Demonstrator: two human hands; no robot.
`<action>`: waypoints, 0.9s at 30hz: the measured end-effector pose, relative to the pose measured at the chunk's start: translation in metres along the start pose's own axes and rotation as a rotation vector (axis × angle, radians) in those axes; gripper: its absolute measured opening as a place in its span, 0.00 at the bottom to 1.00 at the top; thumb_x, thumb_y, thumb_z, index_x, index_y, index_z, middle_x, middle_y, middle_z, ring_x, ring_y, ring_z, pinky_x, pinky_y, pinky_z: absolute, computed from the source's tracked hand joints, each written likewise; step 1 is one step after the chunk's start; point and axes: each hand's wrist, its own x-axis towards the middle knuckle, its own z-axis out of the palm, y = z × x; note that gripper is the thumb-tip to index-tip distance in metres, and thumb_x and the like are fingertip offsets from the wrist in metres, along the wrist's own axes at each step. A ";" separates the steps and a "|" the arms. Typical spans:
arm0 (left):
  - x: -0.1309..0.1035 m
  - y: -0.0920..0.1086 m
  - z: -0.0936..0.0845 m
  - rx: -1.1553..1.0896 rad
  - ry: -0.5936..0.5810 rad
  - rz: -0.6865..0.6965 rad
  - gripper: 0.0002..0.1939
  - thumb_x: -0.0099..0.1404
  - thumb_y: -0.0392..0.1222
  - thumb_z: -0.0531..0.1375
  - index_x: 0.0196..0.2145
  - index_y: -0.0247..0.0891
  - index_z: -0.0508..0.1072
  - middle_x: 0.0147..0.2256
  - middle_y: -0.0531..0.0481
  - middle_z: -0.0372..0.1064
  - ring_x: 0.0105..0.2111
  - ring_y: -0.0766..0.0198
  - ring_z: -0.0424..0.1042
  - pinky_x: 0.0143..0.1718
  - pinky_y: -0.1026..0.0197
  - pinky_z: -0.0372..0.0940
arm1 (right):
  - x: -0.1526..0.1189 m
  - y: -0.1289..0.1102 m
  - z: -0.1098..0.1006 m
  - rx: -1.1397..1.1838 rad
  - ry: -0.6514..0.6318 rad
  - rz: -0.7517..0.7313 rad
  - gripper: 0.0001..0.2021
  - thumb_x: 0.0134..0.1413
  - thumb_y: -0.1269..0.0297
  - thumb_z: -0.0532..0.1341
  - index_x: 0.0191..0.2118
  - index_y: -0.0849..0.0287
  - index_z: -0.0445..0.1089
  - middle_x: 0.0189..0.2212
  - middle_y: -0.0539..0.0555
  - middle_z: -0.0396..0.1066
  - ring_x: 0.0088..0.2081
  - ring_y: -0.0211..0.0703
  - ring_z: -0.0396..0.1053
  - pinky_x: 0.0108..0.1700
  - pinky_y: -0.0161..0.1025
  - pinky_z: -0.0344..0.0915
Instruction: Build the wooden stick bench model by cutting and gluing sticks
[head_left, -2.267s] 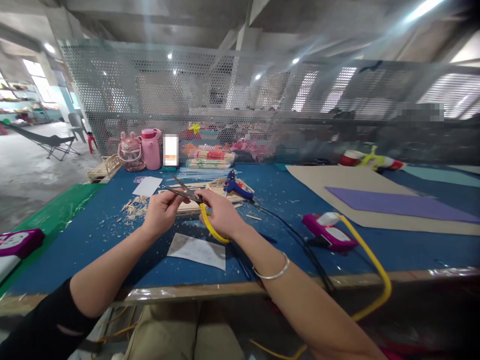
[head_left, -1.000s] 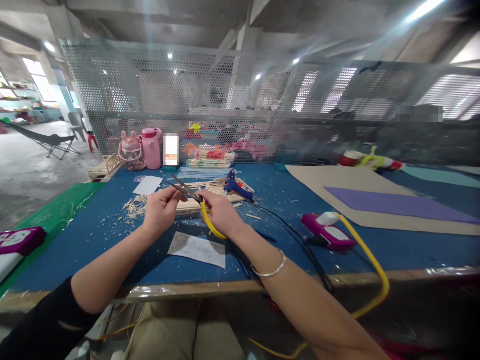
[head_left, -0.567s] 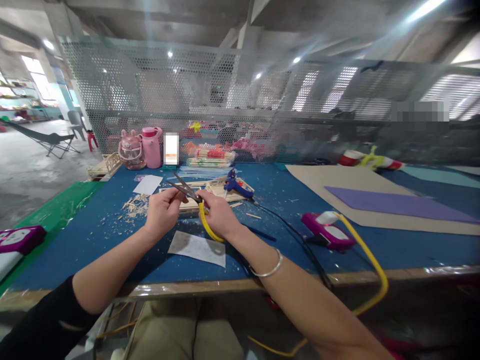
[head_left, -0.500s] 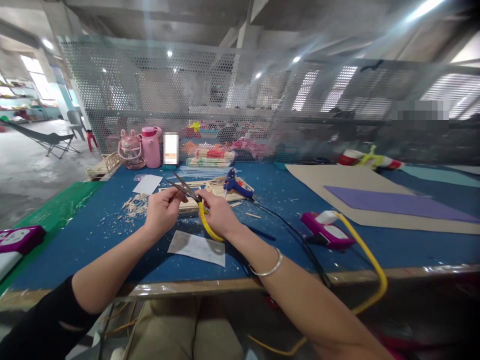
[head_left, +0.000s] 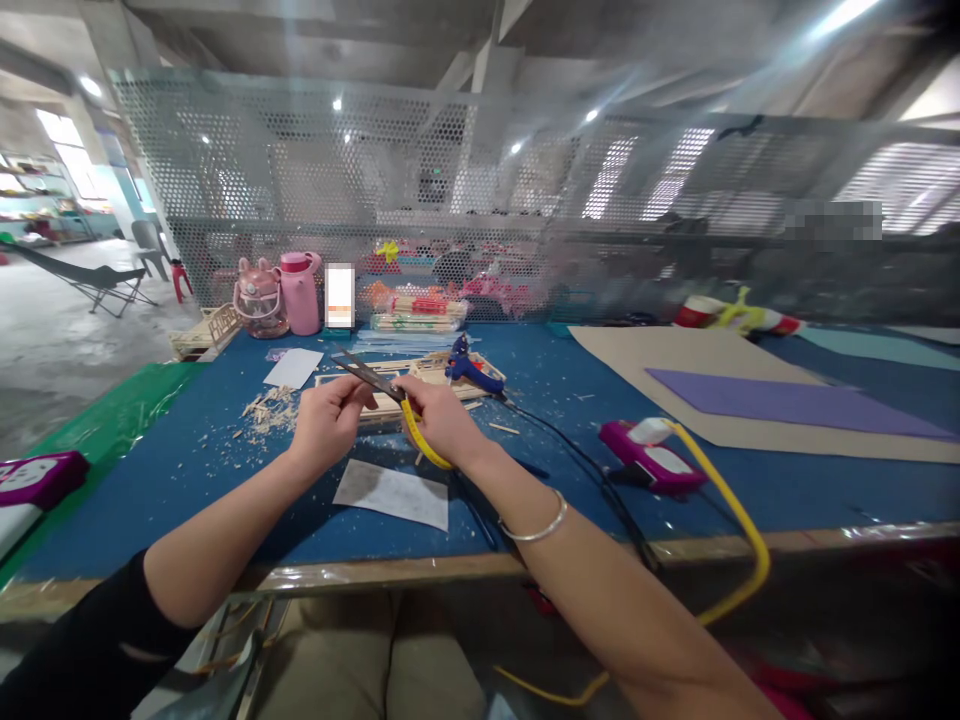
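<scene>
Perforated screen (head_left: 315, 170) behind blue table (head_left: 544, 360); dark lounger (head_left: 90, 268) on grey floor (head_left: 45, 325)

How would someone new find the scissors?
Find the big blue table, then the right hand above it. That hand holds the scissors. Their yellow handle sets them apart from the blue glue gun nearby.

The left sleeve (head_left: 82, 640) was black, with a small slit. A silver bangle (head_left: 534, 537) ringed the right wrist (head_left: 517, 490). The trousers (head_left: 341, 650) were khaki.
</scene>
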 end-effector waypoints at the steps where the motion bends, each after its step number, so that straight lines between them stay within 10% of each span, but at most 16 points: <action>1: 0.000 -0.001 0.000 0.001 0.005 -0.005 0.14 0.62 0.41 0.52 0.22 0.37 0.72 0.13 0.57 0.61 0.13 0.72 0.56 0.18 0.68 0.53 | 0.000 -0.002 0.000 -0.015 0.009 -0.006 0.18 0.39 0.75 0.53 0.41 0.58 0.64 0.28 0.51 0.67 0.29 0.41 0.63 0.31 0.35 0.58; 5: 0.001 -0.004 0.001 -0.049 0.032 -0.001 0.13 0.62 0.41 0.53 0.25 0.37 0.73 0.20 0.53 0.70 0.18 0.70 0.64 0.22 0.68 0.58 | 0.001 -0.008 0.001 -0.026 0.030 -0.035 0.22 0.39 0.72 0.54 0.46 0.59 0.61 0.42 0.57 0.67 0.42 0.47 0.64 0.42 0.41 0.60; 21: 0.001 -0.007 0.004 -0.110 0.081 -0.029 0.08 0.57 0.41 0.59 0.28 0.36 0.77 0.24 0.52 0.74 0.24 0.66 0.70 0.25 0.67 0.62 | 0.002 -0.008 0.002 -0.048 0.066 -0.052 0.23 0.38 0.72 0.55 0.46 0.62 0.61 0.40 0.60 0.65 0.42 0.49 0.62 0.45 0.44 0.60; 27: 0.002 -0.007 0.002 -0.096 0.080 -0.087 0.10 0.59 0.43 0.57 0.31 0.36 0.76 0.23 0.52 0.73 0.22 0.69 0.67 0.25 0.67 0.61 | -0.004 -0.008 -0.032 -0.044 0.095 0.257 0.16 0.46 0.66 0.56 0.44 0.59 0.63 0.30 0.54 0.70 0.30 0.42 0.67 0.33 0.36 0.61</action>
